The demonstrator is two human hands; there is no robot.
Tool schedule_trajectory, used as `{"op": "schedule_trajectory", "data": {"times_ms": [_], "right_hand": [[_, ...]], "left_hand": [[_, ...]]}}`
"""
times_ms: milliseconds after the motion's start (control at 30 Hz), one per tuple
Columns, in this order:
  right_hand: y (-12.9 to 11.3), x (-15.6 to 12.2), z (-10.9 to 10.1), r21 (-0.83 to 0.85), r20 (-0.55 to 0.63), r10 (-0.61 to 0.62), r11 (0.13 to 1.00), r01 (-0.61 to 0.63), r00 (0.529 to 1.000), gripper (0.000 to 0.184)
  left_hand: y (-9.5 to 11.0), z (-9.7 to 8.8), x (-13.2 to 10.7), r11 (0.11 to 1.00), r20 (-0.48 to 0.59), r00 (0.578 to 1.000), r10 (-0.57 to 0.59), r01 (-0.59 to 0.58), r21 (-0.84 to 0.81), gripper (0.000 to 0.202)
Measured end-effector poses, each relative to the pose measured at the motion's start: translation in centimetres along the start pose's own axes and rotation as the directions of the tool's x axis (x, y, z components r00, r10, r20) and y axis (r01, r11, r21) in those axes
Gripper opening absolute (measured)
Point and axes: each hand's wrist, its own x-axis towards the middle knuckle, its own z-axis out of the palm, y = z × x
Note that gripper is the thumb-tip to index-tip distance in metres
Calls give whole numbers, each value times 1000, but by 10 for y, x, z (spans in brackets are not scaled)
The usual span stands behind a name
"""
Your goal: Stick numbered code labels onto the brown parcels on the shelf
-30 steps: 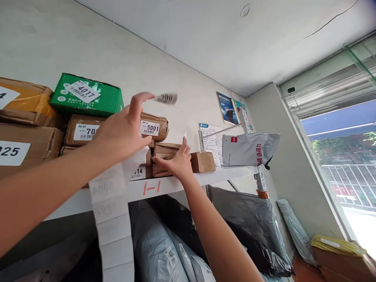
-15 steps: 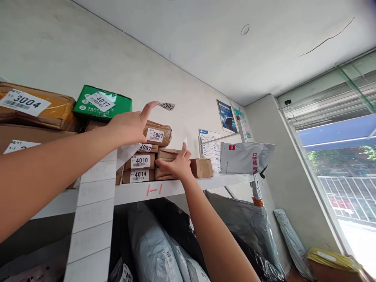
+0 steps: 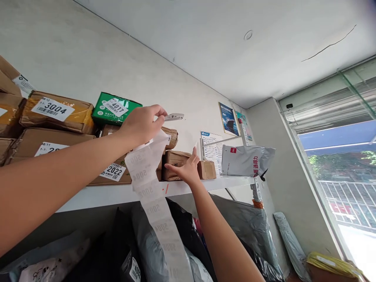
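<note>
My left hand (image 3: pixel 145 123) is closed on a long strip of white number labels (image 3: pixel 158 211), which hangs in front of the shelf. Between thumb and fingertips it pinches one curled label (image 3: pixel 174 117), partly unreadable. To the right, my right hand (image 3: pixel 189 169) spans the front of a brown cardboard box (image 3: pixel 175 158), thumb at its left side and fingers at its right. A small white paper piece (image 3: pixel 196 144) sticks up by its fingertip. Behind my left hand lies a green box (image 3: pixel 117 106) labelled 4017.
Labelled cartons, such as the 3004 box (image 3: pixel 57 111), fill the left of the white shelf (image 3: pixel 100 196). A small box (image 3: pixel 207 170) and a grey-white mailer bag (image 3: pixel 246 160) stand at the right. Bagged parcels (image 3: pixel 152 243) lie below. A doorway (image 3: pixel 343 184) opens at far right.
My left hand has closed its fingers on the upper label, and the strip now swings further right. The view has shifted left, showing more cartons. My right hand stays at the box.
</note>
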Motion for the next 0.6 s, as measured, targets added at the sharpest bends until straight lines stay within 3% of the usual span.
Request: {"op": "schedule_trajectory", "data": {"times_ms": [100,200,333,433,600], "right_hand": [[-3,1,0,-23,48,54,998,-53,997,144],[-7,4,2,-44,68,115,993,-112,991,140],[-6,5,6,-52,6,96,994,-96,995,132],[-2,2,0,-3,-49,58,998,-59,997,130],[7,-11,-28,55,-161,12,998,-3,987,131]], "left_hand": [[-1,-1,-1,999,-30,1000,7,-6,49,31],[-5,0,-2,989,17,1000,26,-28,142,57],[-16,8,0,954,107,994,27,-57,293,84],[-23,15,3,926,167,984,70,-126,356,84],[-24,20,8,872,263,961,87,-201,446,80]]}}
